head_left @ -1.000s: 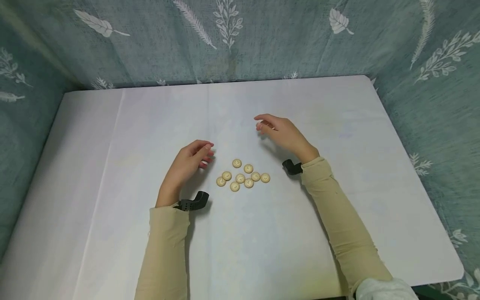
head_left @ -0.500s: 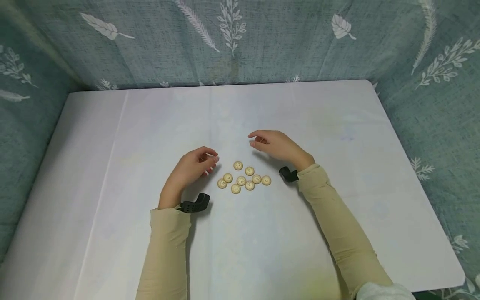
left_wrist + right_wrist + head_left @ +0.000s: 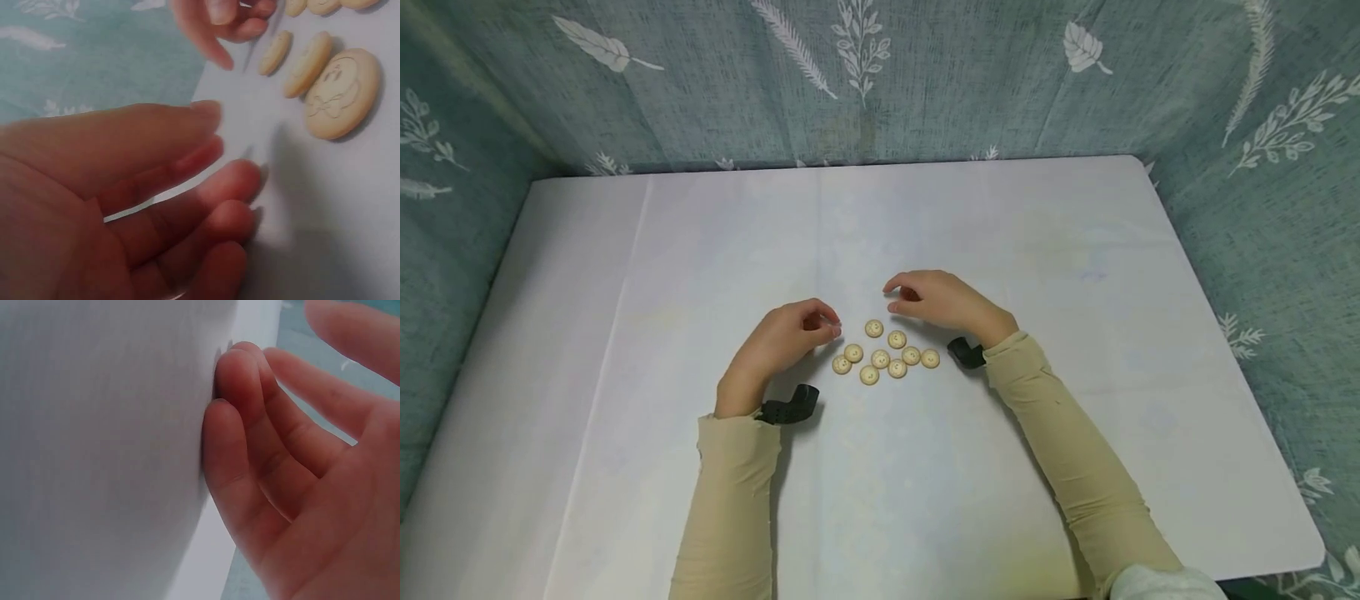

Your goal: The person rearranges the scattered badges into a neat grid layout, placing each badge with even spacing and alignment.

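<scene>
Several round, pale-yellow biscuits (image 3: 881, 359) lie flat in a loose cluster on the white table. Up close in the left wrist view, a biscuit (image 3: 345, 94) shows a pressed face with a bow. My left hand (image 3: 784, 335) hovers just left of the cluster, thumb and fingers apart and slightly bent, nothing between them. Behind and to the right of the cluster is my right hand (image 3: 946, 300), its thumb and forefinger spread above the farthest biscuits. In the right wrist view, the relaxed fingers (image 3: 226, 440) are right at the table surface and hold nothing.
The white table (image 3: 700, 250) has a rounded far right corner and a crease along its left side. Green curtains (image 3: 715, 92) with white leaf prints stand behind it and at both sides. A black wrist mount (image 3: 790, 405) sits at each cuff.
My right hand has come down and left toward the biscuits, thumb and forefinger spreading. My left hand has shifted slightly nearer to them. The biscuits lie as before.
</scene>
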### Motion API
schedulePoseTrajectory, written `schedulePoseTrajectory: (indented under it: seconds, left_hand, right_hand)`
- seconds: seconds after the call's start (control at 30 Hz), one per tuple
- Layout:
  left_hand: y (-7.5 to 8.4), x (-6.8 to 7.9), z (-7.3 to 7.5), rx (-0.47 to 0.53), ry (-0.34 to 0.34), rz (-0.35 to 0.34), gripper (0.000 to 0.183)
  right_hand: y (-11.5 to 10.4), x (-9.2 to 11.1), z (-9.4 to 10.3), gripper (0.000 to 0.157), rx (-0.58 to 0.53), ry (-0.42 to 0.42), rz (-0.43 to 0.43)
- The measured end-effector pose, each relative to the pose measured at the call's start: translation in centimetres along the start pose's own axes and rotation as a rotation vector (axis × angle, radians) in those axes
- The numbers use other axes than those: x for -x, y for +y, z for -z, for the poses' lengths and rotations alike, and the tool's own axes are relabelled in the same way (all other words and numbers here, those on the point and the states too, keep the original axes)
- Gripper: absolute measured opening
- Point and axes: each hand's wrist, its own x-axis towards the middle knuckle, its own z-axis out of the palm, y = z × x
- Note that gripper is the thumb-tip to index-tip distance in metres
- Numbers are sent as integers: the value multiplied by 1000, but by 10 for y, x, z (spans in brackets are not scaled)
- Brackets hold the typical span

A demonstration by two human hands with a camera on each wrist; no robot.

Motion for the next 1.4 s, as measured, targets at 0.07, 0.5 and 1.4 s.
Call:
schedulePoseTrajectory:
  seconds: [0.07, 0.5, 1.4]
  left_hand:
    - [2, 1, 2, -21, -17, -8, 12]
    - [9, 3, 3, -209, -190, -100, 33]
    - [13, 3, -9, -352, -101, -120, 28]
  right_hand:
    - [-3, -1, -1, 35, 8, -5, 11]
    - [-16, -3, -9, 33, 89, -20, 55]
    - [-40, -2, -34, 22, 109, -99, 148]
